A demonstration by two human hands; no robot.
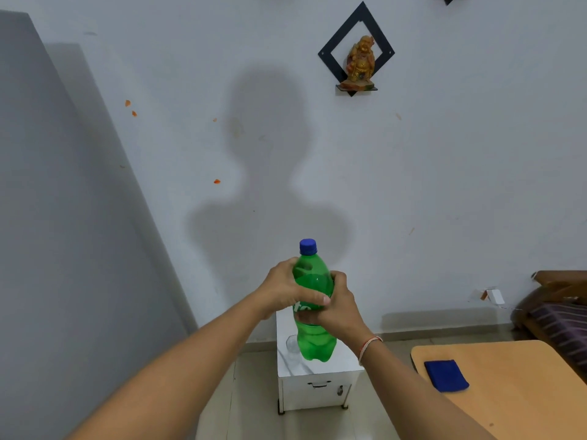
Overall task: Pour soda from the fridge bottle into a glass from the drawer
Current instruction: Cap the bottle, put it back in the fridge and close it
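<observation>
At the far left a grey panel (47,217) leans against the white wall (444,185), which carries a few small orange flecks and the person's shadow in its middle. The left hand (286,289) comes in from the lower left and grips the upper body of the green soda bottle (314,341), fingers curled round its far side and the thumb lying across the front just above the label. The bottle stands upright in the air, its blue cap (307,246) on, held in front of the wall and above a small white drawer cabinet (314,389) on the tiled floor. On the cabinet's top, the surface here, a clear glass (291,343) stands just left of the bottle's base as seen from the head camera; whether they touch I cannot tell. The cabinet front shows a dark handle and a small lock. The right hand (340,309) wraps the bottle's middle from the right, just under the left thumb, with a thread bracelet (368,347) on the wrist. Higher on the wall, right of centre, a black diamond-shaped shelf (327,57) holds a golden figurine (360,60). At the lower right a wooden table (514,392) carries a folded blue cloth (446,375), and beyond it lies a dark striped bed (559,325).
</observation>
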